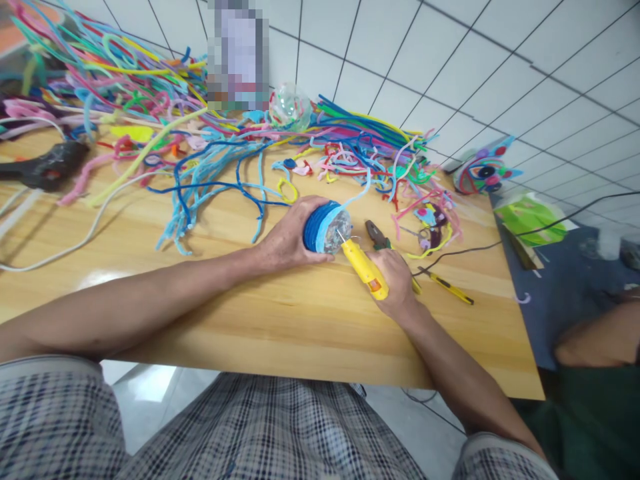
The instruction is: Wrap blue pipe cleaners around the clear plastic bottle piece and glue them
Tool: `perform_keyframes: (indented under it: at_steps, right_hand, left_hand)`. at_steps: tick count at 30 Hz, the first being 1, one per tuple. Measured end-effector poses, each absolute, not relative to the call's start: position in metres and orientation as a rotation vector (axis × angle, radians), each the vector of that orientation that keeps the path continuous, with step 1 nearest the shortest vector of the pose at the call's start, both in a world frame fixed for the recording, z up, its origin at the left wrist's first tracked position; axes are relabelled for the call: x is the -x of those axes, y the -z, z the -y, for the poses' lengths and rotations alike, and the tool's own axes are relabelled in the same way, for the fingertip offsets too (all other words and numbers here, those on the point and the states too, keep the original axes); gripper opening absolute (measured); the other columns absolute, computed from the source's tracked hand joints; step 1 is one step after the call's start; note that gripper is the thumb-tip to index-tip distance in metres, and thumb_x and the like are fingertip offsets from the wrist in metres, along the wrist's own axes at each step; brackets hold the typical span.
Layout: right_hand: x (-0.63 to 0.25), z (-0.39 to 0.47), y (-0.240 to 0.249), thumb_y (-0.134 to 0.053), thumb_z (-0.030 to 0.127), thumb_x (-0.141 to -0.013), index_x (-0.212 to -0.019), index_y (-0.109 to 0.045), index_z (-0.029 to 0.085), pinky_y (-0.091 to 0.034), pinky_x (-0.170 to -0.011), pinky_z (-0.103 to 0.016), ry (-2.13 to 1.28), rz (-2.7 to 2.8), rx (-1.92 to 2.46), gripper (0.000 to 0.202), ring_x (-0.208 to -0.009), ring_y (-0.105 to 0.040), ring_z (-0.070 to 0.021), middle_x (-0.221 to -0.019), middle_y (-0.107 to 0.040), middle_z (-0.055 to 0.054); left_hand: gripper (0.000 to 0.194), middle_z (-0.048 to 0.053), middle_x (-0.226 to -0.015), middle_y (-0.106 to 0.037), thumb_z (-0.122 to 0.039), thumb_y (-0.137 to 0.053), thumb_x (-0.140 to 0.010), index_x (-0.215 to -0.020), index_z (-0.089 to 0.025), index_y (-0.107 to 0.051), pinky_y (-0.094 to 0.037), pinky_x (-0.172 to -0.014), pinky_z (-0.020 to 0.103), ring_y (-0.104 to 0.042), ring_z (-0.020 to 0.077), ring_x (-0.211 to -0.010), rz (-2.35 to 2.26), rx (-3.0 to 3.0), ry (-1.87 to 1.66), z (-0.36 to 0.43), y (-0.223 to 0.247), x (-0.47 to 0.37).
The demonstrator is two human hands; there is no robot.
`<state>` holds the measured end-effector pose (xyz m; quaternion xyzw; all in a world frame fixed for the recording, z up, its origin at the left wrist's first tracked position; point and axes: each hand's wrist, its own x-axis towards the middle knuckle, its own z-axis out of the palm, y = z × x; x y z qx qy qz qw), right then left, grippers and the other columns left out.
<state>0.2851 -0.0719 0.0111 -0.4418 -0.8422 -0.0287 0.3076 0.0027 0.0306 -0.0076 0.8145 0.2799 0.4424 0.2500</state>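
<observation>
My left hand point(295, 230) is wrapped round a clear ball point(339, 233) near the middle of the table. Dark blue pipe cleaner point(316, 227) winds round the ball's left side, with a light blue pipe cleaner point(327, 223) beside it, its loose end rising to the upper right. In my right hand point(397, 280) is a yellow glue gun point(365, 268), its metal tip pointed at the ball's bare face. Whether the tip touches the ball I cannot tell. Pliers point(377, 235) lie just beyond my right hand, and a yellow craft knife point(447, 287) lies to its right.
Many coloured pipe cleaners point(205, 167) cover the table's far side. A black glue gun point(55, 167) lies at left, near a white cord point(100, 223). Another clear ball point(290, 107) and a decorated ball point(485, 173) stand at the back. A person's leg point(600, 333) shows at right.
</observation>
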Motion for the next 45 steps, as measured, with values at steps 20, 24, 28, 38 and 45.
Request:
perform_keyframes:
  at_steps: [20, 24, 28, 38, 45]
  right_hand:
    - [-0.279, 0.077, -0.017, -0.041, 0.041, -0.116, -0.124, -0.067, 0.022, -0.044, -0.076, -0.041, 0.147, 2.233, 1.190, 0.033, -0.082, -0.060, -0.0263, -0.088, -0.069, -0.007]
    - [-0.277, 0.077, -0.018, -0.043, 0.038, -0.115, -0.124, -0.067, 0.021, -0.043, -0.076, -0.040, 0.173, 2.219, 1.171, 0.031, -0.081, -0.060, -0.0258, -0.087, -0.068, -0.006]
    - [-0.275, 0.077, -0.018, -0.043, 0.039, -0.116, -0.123, -0.068, 0.021, -0.043, -0.076, -0.040, 0.167, 2.209, 1.192, 0.032, -0.082, -0.060, -0.0258, -0.088, -0.069, -0.006]
    - [-0.270, 0.076, -0.022, -0.044, 0.036, -0.116, -0.119, -0.067, 0.020, -0.043, -0.074, -0.040, 0.239, 2.191, 1.164, 0.028, -0.080, -0.060, -0.0250, -0.085, -0.067, -0.005]
    - [-0.270, 0.076, -0.021, -0.048, 0.029, -0.114, -0.116, -0.067, 0.022, -0.042, -0.072, -0.039, 0.233, 2.174, 1.205, 0.021, -0.079, -0.061, -0.0248, -0.083, -0.067, -0.005]
  left_hand:
    - [0.105, 0.017, -0.151, -0.063, -0.059, -0.099, -0.073, -0.158, -0.027, -0.046, -0.057, -0.120, 0.061, -0.065, 0.0407, -0.141, -0.711, -2.207, -1.307, -0.035, 0.015, -0.005]
    - [0.105, 0.016, -0.151, -0.063, -0.053, -0.102, -0.071, -0.156, -0.026, -0.047, -0.055, -0.121, 0.058, -0.065, 0.0388, -0.141, -0.785, -2.195, -1.248, -0.032, 0.010, -0.005]
    - [0.104, 0.016, -0.150, -0.063, -0.051, -0.101, -0.070, -0.154, -0.025, -0.047, -0.055, -0.121, 0.057, -0.065, 0.0377, -0.140, -0.855, -2.185, -1.197, -0.030, 0.006, -0.006]
    - [0.100, 0.015, -0.150, -0.063, -0.048, -0.099, -0.074, -0.154, -0.024, -0.046, -0.055, -0.122, 0.053, -0.065, 0.0362, -0.140, -0.834, -2.205, -1.200, -0.030, 0.004, -0.005]
    - [0.102, 0.016, -0.151, -0.062, -0.043, -0.101, -0.073, -0.155, -0.024, -0.043, -0.056, -0.121, 0.053, -0.065, 0.0364, -0.141, -0.824, -2.220, -1.221, -0.032, 0.006, -0.005]
